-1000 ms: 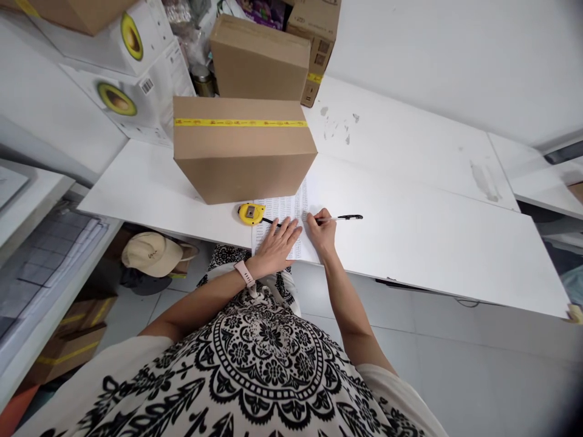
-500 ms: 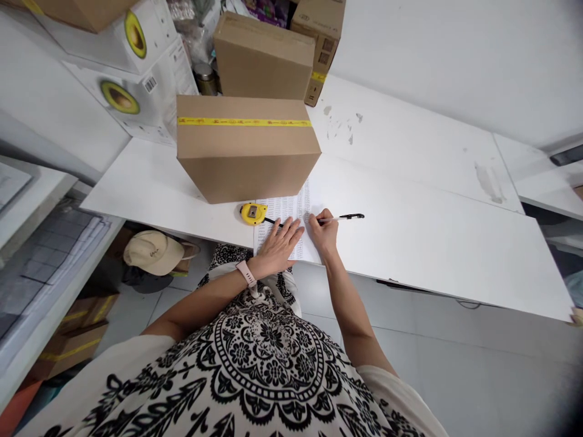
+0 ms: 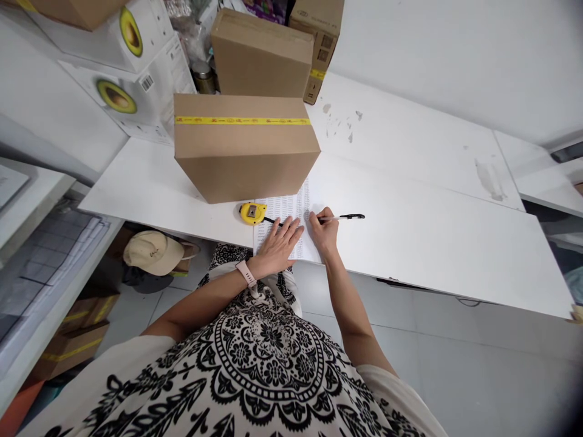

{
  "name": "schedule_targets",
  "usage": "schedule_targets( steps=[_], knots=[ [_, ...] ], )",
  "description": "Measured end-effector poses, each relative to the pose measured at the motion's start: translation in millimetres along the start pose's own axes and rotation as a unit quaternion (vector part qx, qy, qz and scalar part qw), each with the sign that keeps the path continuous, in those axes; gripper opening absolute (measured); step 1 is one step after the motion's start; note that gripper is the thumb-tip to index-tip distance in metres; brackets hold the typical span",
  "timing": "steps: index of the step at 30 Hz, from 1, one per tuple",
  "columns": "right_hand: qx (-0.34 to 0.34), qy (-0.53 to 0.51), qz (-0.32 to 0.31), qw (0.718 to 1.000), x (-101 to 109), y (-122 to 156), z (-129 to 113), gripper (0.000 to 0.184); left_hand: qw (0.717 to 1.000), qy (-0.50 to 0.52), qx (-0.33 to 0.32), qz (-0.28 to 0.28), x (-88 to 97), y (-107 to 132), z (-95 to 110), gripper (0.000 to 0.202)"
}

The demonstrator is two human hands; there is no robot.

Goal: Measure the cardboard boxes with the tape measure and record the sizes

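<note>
My left hand lies flat with its fingers spread on a printed sheet of paper at the table's front edge. A pen with a black cap end is gripped in my right hand, which rests at the sheet's right side; the pen's tip is hidden by my fingers. Just left of the paper sits a yellow tape measure, its black strap reaching toward my left fingers. Right behind the tape measure stands a closed cardboard box sealed with yellow tape, covering the sheet's far end.
The white table stretches to the right. Behind the box stand another carton and a taller box. White boxes with avocado pictures are stacked at the left. Below the table hangs a beige cap.
The view has shifted very slightly. Both hands, the pen and the things on the table keep their places.
</note>
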State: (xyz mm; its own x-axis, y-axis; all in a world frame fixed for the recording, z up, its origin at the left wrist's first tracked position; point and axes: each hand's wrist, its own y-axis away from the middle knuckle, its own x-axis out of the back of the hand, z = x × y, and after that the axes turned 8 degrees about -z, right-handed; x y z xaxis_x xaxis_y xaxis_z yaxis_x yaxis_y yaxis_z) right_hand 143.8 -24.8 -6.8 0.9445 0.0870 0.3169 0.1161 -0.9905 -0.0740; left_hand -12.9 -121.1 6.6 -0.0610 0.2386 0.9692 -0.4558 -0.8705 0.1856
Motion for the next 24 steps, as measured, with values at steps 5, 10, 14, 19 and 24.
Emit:
schedule_targets(
  steps=[5, 10, 14, 19, 24],
  knots=[
    [-0.005, 0.005, -0.001, 1.0, 0.0, 0.2, -0.5, 0.031, 1.0, 0.004, 0.0, -0.003, 0.2, 0.3, -0.1, 0.094],
    [-0.005, 0.005, 0.003, 1.0, 0.6, 0.9, -1.4, 0.03, 1.0, 0.002, -0.002, -0.006, 1.7, 0.4, 0.2, 0.093],
    [-0.001, 0.007, 0.009, 1.0, 0.7, 1.0, -0.8, 0.03, 1.0, 0.003, -0.003, -0.006, 1.9, 0.3, 0.4, 0.093],
    [-0.003, 0.016, 0.007, 1.0, 0.4, 0.4, 0.7, 0.03, 1.0, 0.002, 0.001, -0.006, 1.5, 0.5, 0.6, 0.094],
    [-0.006, 0.014, 0.003, 1.0, 2.4, -2.1, 1.8, 0.029, 1.0, 0.005, 0.003, -0.012, 2.9, 0.4, 0.8, 0.094]
  ],
)
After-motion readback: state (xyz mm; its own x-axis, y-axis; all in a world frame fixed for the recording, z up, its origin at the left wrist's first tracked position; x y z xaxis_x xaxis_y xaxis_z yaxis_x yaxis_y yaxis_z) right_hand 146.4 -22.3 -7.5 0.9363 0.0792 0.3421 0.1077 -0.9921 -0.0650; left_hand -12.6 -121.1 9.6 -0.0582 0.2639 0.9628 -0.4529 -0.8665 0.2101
